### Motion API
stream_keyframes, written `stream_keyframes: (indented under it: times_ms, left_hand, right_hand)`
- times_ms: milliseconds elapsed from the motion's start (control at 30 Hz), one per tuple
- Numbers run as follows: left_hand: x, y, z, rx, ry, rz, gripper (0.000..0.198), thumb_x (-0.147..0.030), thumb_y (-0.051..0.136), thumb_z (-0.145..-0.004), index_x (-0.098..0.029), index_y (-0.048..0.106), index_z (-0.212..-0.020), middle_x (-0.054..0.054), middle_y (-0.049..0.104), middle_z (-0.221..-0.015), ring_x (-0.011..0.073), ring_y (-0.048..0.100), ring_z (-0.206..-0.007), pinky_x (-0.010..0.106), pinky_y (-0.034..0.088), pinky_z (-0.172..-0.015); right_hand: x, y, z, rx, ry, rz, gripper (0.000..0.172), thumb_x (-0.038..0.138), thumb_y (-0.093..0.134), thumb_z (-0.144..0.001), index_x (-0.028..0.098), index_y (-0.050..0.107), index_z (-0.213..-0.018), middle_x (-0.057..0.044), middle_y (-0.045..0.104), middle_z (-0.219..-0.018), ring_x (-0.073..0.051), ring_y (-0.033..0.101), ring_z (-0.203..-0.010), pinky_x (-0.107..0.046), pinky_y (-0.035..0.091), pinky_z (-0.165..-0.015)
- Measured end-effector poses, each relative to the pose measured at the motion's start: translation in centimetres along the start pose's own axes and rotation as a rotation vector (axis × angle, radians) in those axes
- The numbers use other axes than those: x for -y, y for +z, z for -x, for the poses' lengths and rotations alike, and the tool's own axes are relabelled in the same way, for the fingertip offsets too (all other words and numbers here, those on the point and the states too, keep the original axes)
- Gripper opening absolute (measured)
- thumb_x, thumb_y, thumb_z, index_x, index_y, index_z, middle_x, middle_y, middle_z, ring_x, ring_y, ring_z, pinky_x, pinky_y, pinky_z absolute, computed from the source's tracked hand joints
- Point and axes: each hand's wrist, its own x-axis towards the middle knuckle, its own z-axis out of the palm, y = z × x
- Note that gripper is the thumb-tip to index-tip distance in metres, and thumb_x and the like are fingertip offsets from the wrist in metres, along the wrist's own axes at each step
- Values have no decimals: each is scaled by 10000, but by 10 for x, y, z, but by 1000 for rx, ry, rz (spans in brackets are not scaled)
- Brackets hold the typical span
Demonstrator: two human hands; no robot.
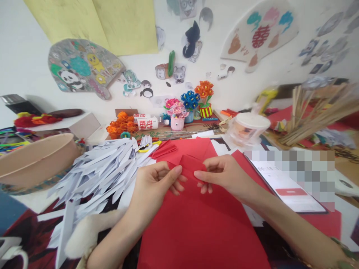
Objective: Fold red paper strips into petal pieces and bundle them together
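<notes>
A small folded piece of red paper (192, 166) is held up between both hands over a large red paper sheet (202, 231). My left hand (161, 179) pinches its left end, thumb on top, the other fingers curled beneath. At the right end, my right hand (217, 172) grips it between thumb and index finger. Just behind the hands lie several folded red paper pieces (168, 148) on more red paper. To the left spreads a big heap of folded white paper strips (103, 170).
A tan basket (39, 157) stands at the left. Pots of handmade flowers (177, 116) line the back. A phone (288, 183) showing a timer lies at the right, with a white-lidded container (249, 127) behind it. Thin wooden strips (314, 112) jut in from the far right.
</notes>
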Motion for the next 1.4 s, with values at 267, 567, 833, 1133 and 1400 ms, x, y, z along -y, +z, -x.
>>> stream_keyframes:
  times_ms: [267, 567, 833, 1133, 1400]
  left_hand:
    - [1, -1, 0, 7, -22, 35, 218, -220, 713, -792, -120, 670, -603, 29, 723, -583, 84, 639, -479, 138, 506, -484]
    - [3, -2, 0, 14, -39, 16, 207, -262, 722, -793, -117, 692, -648, 65, 761, -675, 112, 681, -549, 170, 541, -547]
    - [1, -1, 1, 8, -46, -9, 208, -266, 724, -789, -134, 685, -633, 59, 759, -667, 127, 687, -561, 200, 554, -578]
    - [2, -3, 0, 30, -49, 12, 216, -240, 715, -811, -124, 680, -633, 44, 753, -648, 105, 685, -561, 165, 541, -574]
    - [1, -3, 2, 31, -53, 8, 203, -240, 710, -811, -124, 682, -647, 50, 752, -647, 111, 694, -575, 165, 544, -584]
  right_hand:
    - [1, -1, 0, -21, 14, 8, 363, 476, 831, -664, 166, 658, -592, -23, 704, -575, -127, 646, -477, -235, 522, -501]
    - [-1, -1, 1, -30, -2, 9, 371, 486, 825, -666, 170, 646, -590, -18, 710, -582, -130, 659, -484, -230, 533, -502]
    - [0, 1, 1, -56, -7, 35, 399, 533, 816, -650, 179, 648, -577, -25, 706, -570, -146, 659, -478, -254, 547, -496]
    - [-2, 0, 1, -46, -14, 6, 353, 487, 829, -660, 184, 662, -589, -17, 703, -574, -144, 658, -487, -258, 540, -510]
    - [-3, -1, 1, -47, -4, 9, 360, 493, 828, -658, 184, 657, -590, -20, 707, -582, -142, 659, -489, -254, 540, -511]
